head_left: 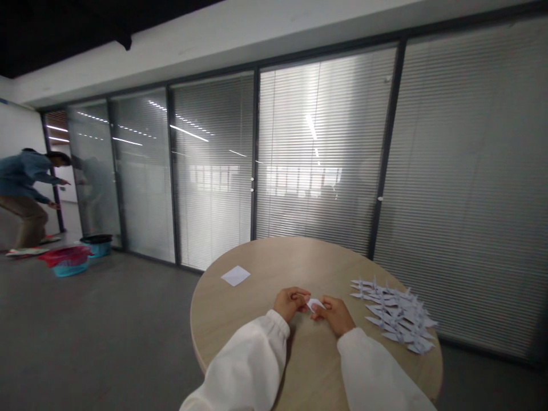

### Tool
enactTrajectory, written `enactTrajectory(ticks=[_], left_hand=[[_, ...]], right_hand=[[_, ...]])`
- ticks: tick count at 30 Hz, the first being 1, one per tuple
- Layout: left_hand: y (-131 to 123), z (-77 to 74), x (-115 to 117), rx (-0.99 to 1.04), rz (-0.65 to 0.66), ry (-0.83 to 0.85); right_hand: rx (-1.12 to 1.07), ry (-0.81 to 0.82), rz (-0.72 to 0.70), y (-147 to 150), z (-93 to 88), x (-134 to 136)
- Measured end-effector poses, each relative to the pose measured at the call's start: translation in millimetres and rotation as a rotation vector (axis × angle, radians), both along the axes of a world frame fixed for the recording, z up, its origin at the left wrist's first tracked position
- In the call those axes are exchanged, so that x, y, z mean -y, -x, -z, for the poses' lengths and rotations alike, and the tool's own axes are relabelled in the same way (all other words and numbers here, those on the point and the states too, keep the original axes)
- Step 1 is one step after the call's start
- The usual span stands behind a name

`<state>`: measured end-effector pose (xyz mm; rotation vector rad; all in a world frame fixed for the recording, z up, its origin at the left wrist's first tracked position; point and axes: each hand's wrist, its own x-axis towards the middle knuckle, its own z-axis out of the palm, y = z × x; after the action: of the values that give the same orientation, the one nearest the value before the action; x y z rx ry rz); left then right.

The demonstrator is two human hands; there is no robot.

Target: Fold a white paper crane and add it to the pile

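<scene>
A: Held?
B: The left hand [291, 303] and right hand [334, 315] are pinching a small folded white paper piece [315, 304] over the round pale-wood counter [240, 314].
A: Others?
B: Folded white paper cranes [394, 314] are piling by the right edge; a flat white paper square [235, 275] is lying leftward, unfolded.

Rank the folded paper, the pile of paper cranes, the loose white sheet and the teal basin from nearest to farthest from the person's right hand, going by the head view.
From the right hand, nearest first:
1. Folded paper: at the fingertips, between both hands.
2. Pile of paper cranes: tabletop, right.
3. Loose white sheet: tabletop, left.
4. Teal basin: floor, far left.
</scene>
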<state>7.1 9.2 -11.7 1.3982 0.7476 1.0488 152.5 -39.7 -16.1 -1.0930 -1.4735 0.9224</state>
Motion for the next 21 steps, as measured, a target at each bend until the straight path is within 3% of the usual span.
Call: enactTrajectory(ticks=[5, 14, 21], left_hand=[[0.0, -2.4, 1.9, 0.017, 0.003, 0.012], [2.9, -3.5, -2.6, 0.038, -0.177, -0.030], [1.0, 0.4, -3.6, 0.012, -0.096, -0.066]], right_hand=[[-0.011, 0.017, 0.004, -0.4, 1.4, -1.2], [0.062, 0.058, 0.049, -1.4, 3.7, -3.4], [0.040, -0.006, 0.053, -3.3, 4.1, -2.8]])
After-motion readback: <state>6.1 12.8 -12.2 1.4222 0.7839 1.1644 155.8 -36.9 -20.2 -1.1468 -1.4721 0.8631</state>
